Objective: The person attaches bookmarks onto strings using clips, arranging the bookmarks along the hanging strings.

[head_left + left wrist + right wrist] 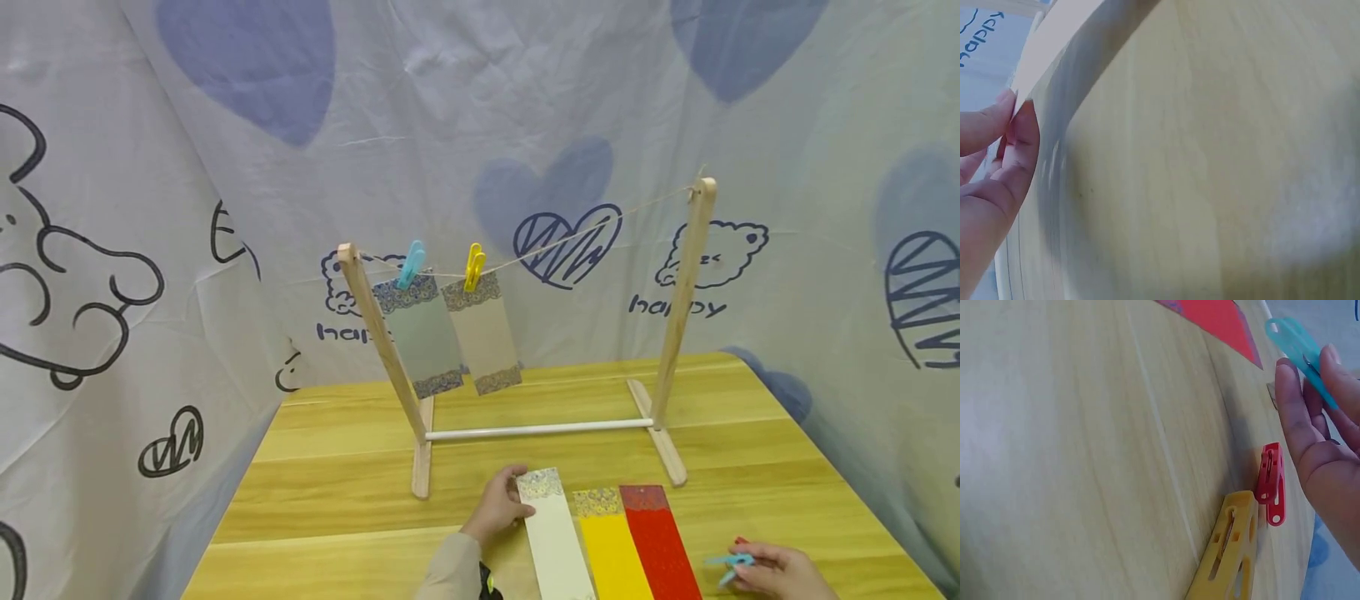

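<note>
My left hand [498, 505] pinches the edge of a cream paper card [557, 542] with a patterned band at its top; the left wrist view shows thumb and fingers on its edge. Beside it lie a yellow card [617, 554] and a red card [662, 542], both with patterned tops. To their right, my right hand [780, 571] holds a light blue clothespin [1302, 353] between thumb and fingers, above the table. A red clothespin [1270, 481] and a yellow clothespin [1225, 550] lie on the table near that hand.
Behind the cards stands a wooden frame [682, 308] with a string [585, 233] and a white bottom rod [540, 430]. From the string hang a pale green card [426, 337] under a blue clothespin [410, 265] and a beige card [483, 333] under a yellow clothespin [474, 268]. Printed cloth [450, 100] surrounds the table.
</note>
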### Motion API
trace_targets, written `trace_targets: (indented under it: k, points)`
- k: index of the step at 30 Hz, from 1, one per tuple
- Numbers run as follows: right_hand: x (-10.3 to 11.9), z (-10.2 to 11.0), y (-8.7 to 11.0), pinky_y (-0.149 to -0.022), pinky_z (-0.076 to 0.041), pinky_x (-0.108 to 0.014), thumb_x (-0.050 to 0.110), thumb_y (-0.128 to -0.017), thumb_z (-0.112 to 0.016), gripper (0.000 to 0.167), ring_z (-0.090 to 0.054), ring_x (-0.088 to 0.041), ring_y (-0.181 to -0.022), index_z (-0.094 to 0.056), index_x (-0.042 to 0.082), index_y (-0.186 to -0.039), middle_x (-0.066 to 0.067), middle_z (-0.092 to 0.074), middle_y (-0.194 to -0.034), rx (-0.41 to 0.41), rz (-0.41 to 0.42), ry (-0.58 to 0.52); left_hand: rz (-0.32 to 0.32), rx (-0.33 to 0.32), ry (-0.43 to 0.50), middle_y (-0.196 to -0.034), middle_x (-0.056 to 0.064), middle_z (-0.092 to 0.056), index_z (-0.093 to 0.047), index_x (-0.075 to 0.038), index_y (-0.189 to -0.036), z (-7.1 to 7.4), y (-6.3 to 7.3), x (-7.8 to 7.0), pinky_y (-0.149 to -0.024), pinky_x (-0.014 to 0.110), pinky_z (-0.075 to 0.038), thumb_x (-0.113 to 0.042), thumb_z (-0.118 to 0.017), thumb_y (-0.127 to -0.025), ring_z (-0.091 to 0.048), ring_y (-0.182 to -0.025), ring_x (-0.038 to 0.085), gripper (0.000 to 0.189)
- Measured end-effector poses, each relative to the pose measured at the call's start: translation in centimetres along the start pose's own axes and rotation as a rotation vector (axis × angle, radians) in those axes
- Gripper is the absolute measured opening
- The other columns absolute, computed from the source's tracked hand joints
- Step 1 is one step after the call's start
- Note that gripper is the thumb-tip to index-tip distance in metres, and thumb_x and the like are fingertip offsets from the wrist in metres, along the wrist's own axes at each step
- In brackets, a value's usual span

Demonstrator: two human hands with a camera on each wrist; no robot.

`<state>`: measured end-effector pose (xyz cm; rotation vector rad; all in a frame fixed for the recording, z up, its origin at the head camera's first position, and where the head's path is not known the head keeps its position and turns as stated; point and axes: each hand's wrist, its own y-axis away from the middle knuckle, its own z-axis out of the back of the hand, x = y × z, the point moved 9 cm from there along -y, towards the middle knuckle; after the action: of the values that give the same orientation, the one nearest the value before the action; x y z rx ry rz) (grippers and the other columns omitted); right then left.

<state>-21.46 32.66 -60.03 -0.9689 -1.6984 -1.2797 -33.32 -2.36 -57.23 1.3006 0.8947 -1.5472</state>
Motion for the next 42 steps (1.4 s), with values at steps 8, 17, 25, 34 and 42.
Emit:
trace_targets:
  k: [8, 17, 25, 34, 42]
  points:
    - [0.6, -1.4, 0.4, -0.084, -0.045, -0.043, 0.0, -0.083, -0.06, 0.018, -0.062, -0.027, -0.089, -0.069, 0.009, -0.096, -0.01, -0.065, -0.094, 0.121, 0.029, -0.227, 0.025, -0.025, 0.15, -0.08, 0.013, -0.058, -0.039, 0.013, -0.122, 0.3, -0.3, 0.7, -0.048, 0.022, -0.047, 0.021, -0.062, -0.069, -0.055, -0.059, 0.012, 0.058]
    - [0.8, -1.0, 0.5, -0.076, -0.051, -0.034, 0.005, -0.079, -0.066, 0.013, -0.064, -0.019, -0.079, -0.068, 0.01, -0.091, -0.008, -0.066, -0.084, -0.139, -0.007, -0.195, 0.047, -0.056, 0.205, -0.077, 0.013, -0.057, -0.037, 0.015, -0.122, 0.6, 0.6, -1.0, -0.051, 0.024, -0.049, 0.022, -0.058, -0.071, -0.057, -0.06, 0.014, 0.056]
    - [1.5, -0.9, -0.2, -0.064, -0.05, -0.019, 0.011, -0.084, -0.062, 0.018, -0.057, -0.004, -0.071, -0.067, 0.028, -0.077, 0.009, -0.066, -0.082, -0.275, 0.072, -0.143, 0.025, -0.074, 0.228, -0.08, 0.019, -0.06, -0.036, 0.016, -0.123, 1.0, 1.0, -2.2, -0.053, 0.028, -0.051, 0.021, -0.056, -0.072, -0.059, -0.063, 0.015, 0.054]
    - [2.6, -2.0, -1.1, -0.068, -0.053, -0.03, 0.013, -0.089, -0.056, 0.01, -0.064, -0.02, -0.075, -0.064, 0.016, -0.084, -0.006, -0.063, -0.086, -0.241, 0.097, -0.211, -0.022, -0.147, 0.227, -0.071, 0.014, -0.059, -0.047, 0.012, -0.119, 1.9, 0.6, -3.8, -0.05, 0.03, -0.048, 0.019, -0.058, -0.073, -0.052, -0.053, 0.011, 0.048]
    - [5.0, -2.7, -1.6, -0.069, -0.052, -0.026, 0.001, -0.086, -0.056, 0.018, -0.062, -0.015, -0.074, -0.065, 0.016, -0.087, -0.005, -0.064, -0.084, -0.216, 0.269, -0.225, -0.041, -0.141, 0.182, -0.069, 0.006, -0.058, -0.05, 0.009, -0.12, 1.9, 0.1, -5.5, -0.054, 0.04, -0.05, 0.015, -0.06, -0.075, -0.053, -0.054, 0.01, 0.047]
